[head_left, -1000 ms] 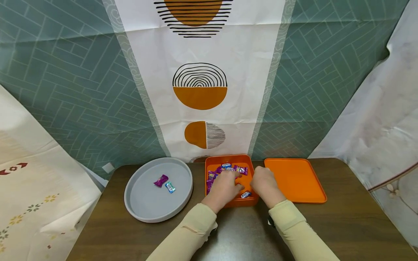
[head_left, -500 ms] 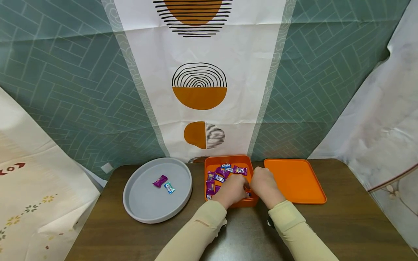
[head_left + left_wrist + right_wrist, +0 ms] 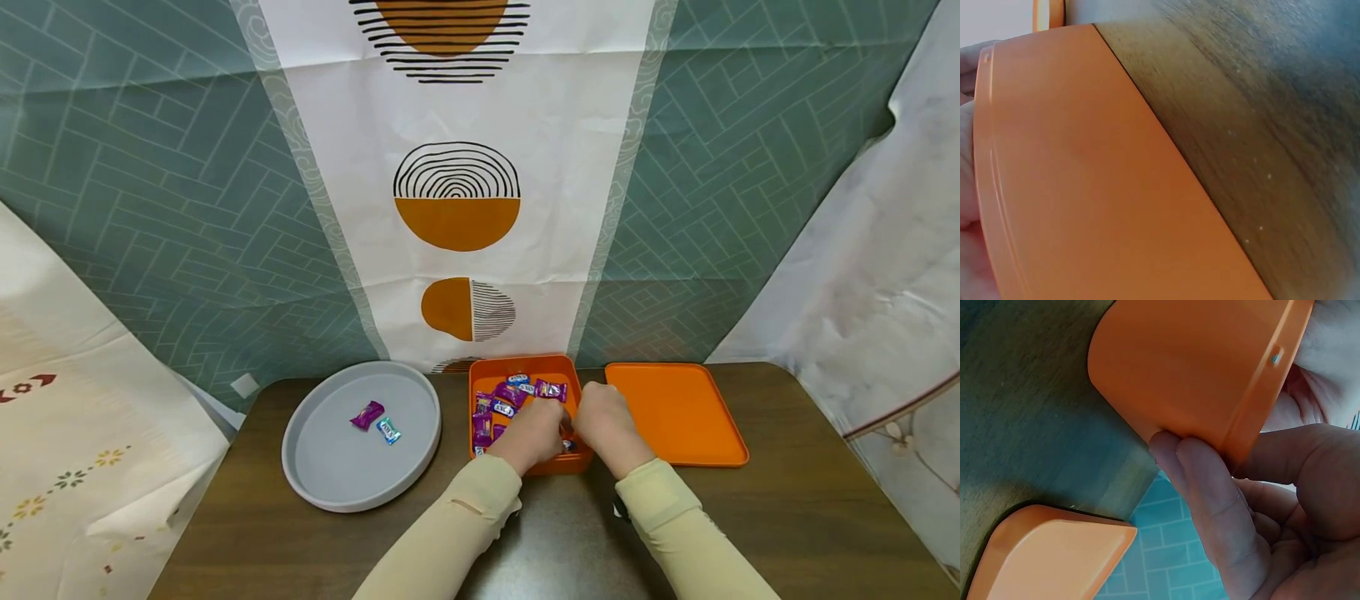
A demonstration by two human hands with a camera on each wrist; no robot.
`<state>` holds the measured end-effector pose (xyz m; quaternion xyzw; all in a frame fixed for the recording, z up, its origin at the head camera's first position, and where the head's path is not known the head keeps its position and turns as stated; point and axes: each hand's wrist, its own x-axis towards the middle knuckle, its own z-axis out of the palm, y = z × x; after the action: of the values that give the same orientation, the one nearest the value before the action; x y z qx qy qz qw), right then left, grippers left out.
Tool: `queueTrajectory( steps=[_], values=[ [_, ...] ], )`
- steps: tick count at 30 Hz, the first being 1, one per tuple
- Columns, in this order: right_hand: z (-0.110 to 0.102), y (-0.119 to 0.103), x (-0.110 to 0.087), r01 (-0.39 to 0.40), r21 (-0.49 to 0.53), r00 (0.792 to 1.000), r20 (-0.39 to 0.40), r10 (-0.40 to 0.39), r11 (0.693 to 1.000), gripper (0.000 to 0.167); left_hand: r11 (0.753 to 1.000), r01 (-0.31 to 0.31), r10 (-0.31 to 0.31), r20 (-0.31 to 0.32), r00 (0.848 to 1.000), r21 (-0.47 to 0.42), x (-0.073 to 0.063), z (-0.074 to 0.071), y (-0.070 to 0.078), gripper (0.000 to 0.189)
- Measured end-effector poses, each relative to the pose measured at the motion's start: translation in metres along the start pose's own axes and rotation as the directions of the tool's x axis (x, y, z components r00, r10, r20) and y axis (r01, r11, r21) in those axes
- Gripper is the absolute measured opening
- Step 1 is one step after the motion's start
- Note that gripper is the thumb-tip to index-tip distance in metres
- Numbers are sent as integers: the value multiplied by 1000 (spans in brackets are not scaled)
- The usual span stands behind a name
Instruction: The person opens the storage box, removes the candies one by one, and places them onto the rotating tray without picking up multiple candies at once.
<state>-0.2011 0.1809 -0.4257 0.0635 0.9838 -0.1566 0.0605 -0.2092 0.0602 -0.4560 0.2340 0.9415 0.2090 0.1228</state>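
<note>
An orange box (image 3: 525, 367) holds several small wrapped candies, purple ones (image 3: 482, 429) and blue-and-white ones (image 3: 502, 408). My left hand (image 3: 528, 433) reaches into the box, its fingers bent down at a dark blue candy (image 3: 568, 447) in the front right corner. Whether the fingertips pinch that candy is hidden. With my right hand (image 3: 609, 425) I hold the box's right rim; the right wrist view shows the thumb and fingers (image 3: 1210, 481) pinching the orange wall. The left wrist view mostly shows the box's outer wall (image 3: 1085, 156).
On the left stands a round grey tray (image 3: 330, 475) with one purple candy (image 3: 367, 415) and one light blue candy (image 3: 388, 430). A flat orange tray (image 3: 678, 417) lies right of the box. Patterned cloth (image 3: 465, 108) hangs behind the brown table (image 3: 247, 533).
Over the last second my left hand has moved right and toward the front corner of the box, uncovering candies on the left. My right hand has stayed at the rim.
</note>
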Motion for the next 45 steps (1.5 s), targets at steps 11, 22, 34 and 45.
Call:
queueTrajectory(
  steps=[11,22,34,45],
  values=[
    [-2,0,0,-4,3,1000,-7,4,1000,23,999,22,-22,-1,1000,45,-1,-4,-6,20],
    [-3,-1,-3,-38,17,999,19,38,999,28,998,38,-38,-14,999,59,-7,-7,-15,19],
    [-4,-1,-4,-23,22,1000,14,23,999,29,994,-7,23,-142,990,113,-15,-16,-24,16],
    [-2,-1,-3,-6,3,1000,3,6,1000,27,999,33,-24,-377,926,16,-32,-44,-31,20]
  ],
)
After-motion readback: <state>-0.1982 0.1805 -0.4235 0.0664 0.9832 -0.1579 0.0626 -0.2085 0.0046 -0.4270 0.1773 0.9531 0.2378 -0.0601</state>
